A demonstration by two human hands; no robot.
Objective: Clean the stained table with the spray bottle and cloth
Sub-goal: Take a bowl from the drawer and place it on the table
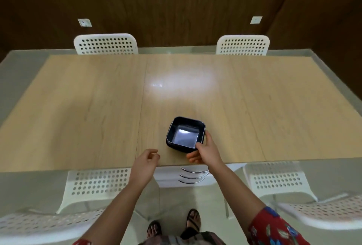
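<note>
Wood-panelled wall [176,9] behind; white perforated chairs [105,44] stand at the far and near edges of the table [78,107], whose long axis runs left to right across mid-frame. Lower centre, a dark square bowl [186,120] sits near its front edge. The right hand [205,151] grips the bowl's near right corner; the left hand [146,159] hovers over the edge just left, fingers loosely curled, holding nothing.

No text, label, brand or number legible anywhere in view.

Small pale square plate [84,22], far left on the dark wood-panelled wall [176,5], and its twin, the far right plate [256,20]: a dark speck on each, too blurred to read.

Black square plastic bowl [185,133], near edge: only glare shows inside, no print made out.
</note>
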